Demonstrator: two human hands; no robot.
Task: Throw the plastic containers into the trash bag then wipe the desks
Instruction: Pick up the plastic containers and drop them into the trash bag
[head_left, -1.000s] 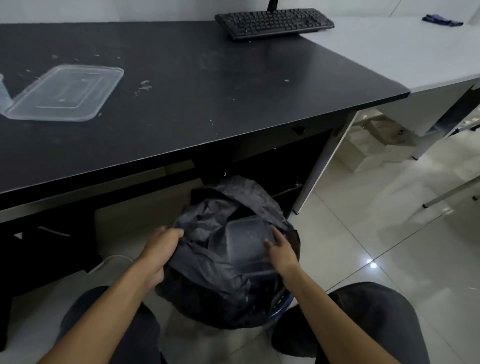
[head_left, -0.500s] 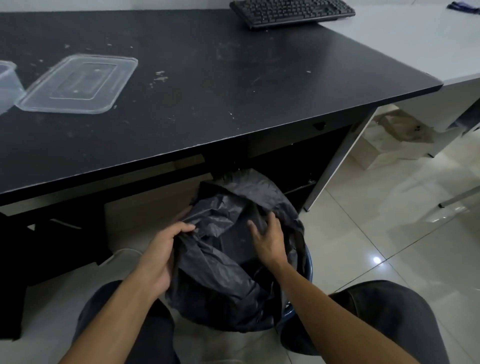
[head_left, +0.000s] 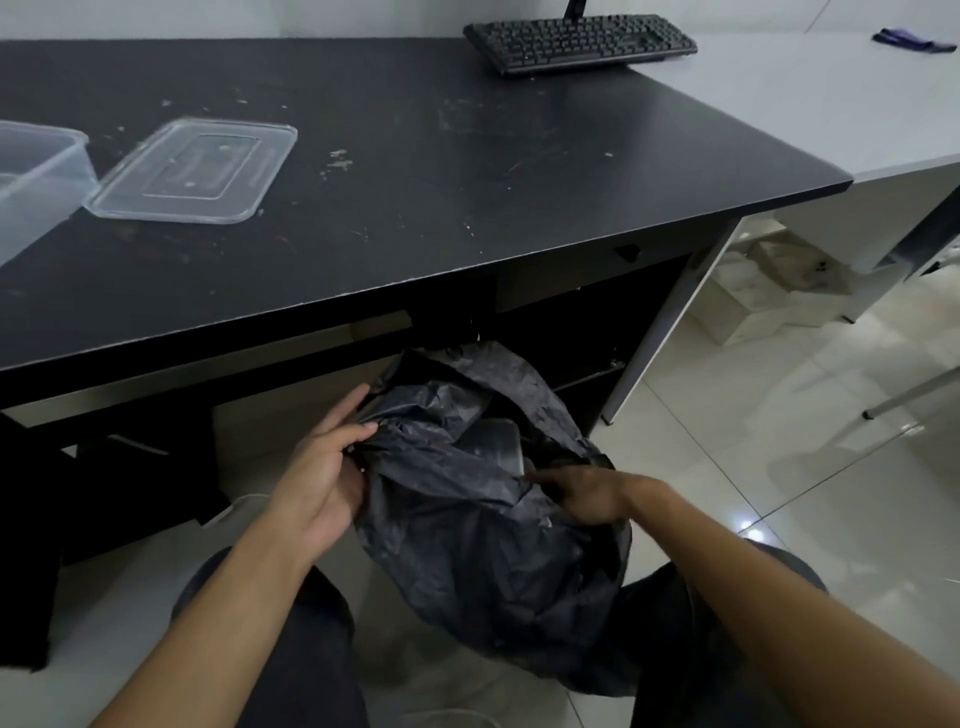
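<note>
The left hand (head_left: 322, 467) pinches the rim of the crumpled black plastic trash bag (head_left: 467, 545) at 9 o'clock of its mouth. The right hand (head_left: 587, 493) reaches in at 3 o'clock, too blurred to tell its grip. A translucent plastic container (head_left: 493, 441) lies inside. Hold the mouth wide and push it deep: a clear rectangular lid (head_left: 192, 169) and clear plastic tub (head_left: 36, 176) lie at 10 o'clock on the black counter (head_left: 467, 182).

keyboard (head_left: 581, 42): black; lies flat at top of view; landmark
monitor stand (head_left: 573, 8): dark post; just behind keyboard; cut off by frame edge
blue item (head_left: 914, 40): small; well right of keyboard; kind unclear
boxes (head_left: 769, 291): pale, open; on floor below-right of keyboard
floor (head_left: 779, 467): glossy pale tiles; bright light spot
metal leg (head_left: 909, 395): silver, slanted, dark tip; far below-right of keyboard
</note>
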